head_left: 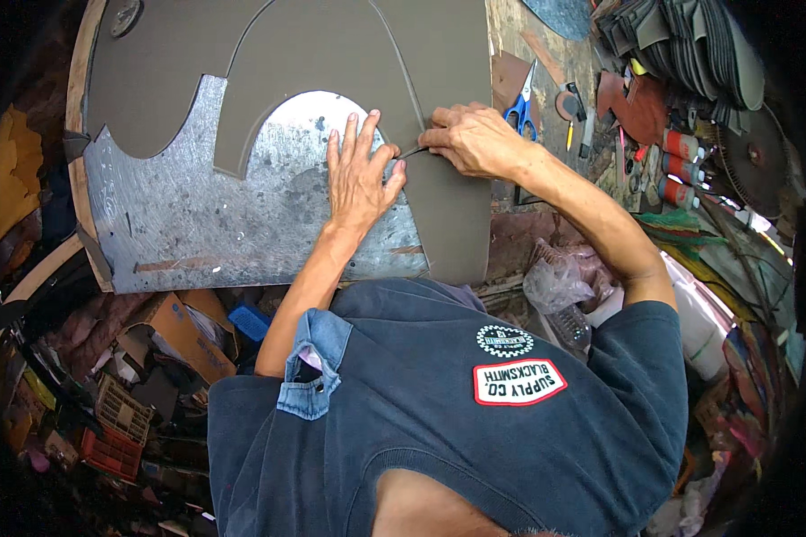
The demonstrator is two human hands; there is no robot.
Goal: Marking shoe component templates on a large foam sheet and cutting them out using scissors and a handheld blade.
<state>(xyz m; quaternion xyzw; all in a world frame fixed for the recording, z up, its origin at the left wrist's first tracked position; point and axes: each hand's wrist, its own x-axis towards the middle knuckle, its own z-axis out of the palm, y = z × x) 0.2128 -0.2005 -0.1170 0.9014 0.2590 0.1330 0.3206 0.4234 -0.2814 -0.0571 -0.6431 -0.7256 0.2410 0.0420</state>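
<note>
A large dark grey-brown sheet [152, 72] lies over a scuffed grey board [179, 233]. A curved cut line arches through it, and the board shows through a rounded opening. My left hand [360, 179] rests flat with fingers spread, partly on the board, its fingertips near the inner edge of the arched piece [242, 139]. Just to its right, my right hand [479, 141] is closed at the lower right end of the cut line. A thin dark strip or tool [410, 152] shows between the hands; the right fingers hide what they pinch.
Blue-handled scissors [520, 112] lie right of the sheet, near a yellow pencil [570, 135]. Further right stand several red-labelled bottles [681, 172] below stacked dark sole-shaped pieces [690, 45]. A round metal weight [126, 18] sits at far left. A cardboard box [184, 336] and crates [121, 412] crowd the lower left.
</note>
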